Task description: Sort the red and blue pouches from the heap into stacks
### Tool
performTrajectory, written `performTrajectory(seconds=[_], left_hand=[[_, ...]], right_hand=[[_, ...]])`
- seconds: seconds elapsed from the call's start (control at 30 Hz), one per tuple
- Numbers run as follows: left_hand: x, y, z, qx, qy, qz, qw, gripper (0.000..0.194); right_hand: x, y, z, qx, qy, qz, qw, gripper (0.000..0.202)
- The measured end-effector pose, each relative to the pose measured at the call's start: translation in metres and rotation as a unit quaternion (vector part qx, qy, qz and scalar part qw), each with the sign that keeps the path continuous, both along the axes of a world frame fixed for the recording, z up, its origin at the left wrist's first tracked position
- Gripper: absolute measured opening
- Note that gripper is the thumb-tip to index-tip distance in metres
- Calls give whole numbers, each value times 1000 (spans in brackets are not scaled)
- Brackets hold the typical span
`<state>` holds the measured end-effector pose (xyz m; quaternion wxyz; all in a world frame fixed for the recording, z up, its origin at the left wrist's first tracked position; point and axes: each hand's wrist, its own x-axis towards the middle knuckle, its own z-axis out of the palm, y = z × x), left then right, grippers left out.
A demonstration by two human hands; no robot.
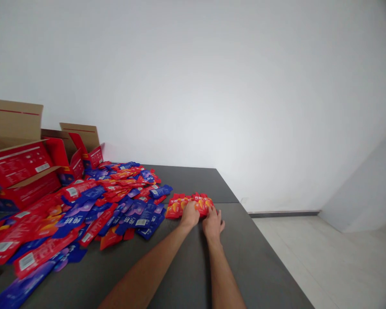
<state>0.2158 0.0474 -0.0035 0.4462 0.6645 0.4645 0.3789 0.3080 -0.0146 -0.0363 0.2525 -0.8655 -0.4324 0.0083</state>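
Observation:
Several red pouches (174, 207) with white lettering and orange fruit pictures lie overlapping in a short row on the dark table. My left hand (190, 215) is closed at the middle of this row, its fingers gripping the lower edge of a red pouch. At the right end, my right hand (213, 224) has its thumb and forefinger on the last red pouch (208, 204), the outer fingers bent and slightly apart. My fingers hide part of the pouches' lower edges. Both forearms reach in from the bottom.
A big loose heap of red and blue pouches (128, 216) covers the table's left side. Behind it stand open red cardboard boxes (22, 165) with raised flaps. The dark table (244, 262) ends at right above a pale floor (296, 249); a white wall (193, 94) rises behind.

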Motion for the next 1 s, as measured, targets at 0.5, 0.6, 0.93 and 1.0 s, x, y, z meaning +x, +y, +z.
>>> performTrajectory(seconds=[0.5,0.6,0.93,1.0], left_hand=[[-5,-21,10,165,278,-20,946,41],[-8,-22,8,177,296,-21,939,44],[-37,-40,16,218,329,12,919,37],[-52,-43,17,223,338,32,914,37]], right_hand=[[-2,-2,9,39,13,-19,999,63],[-4,-3,11,34,13,-22,999,64],[-32,-4,30,78,-54,7,995,60],[-43,-4,34,76,-66,34,994,59]])
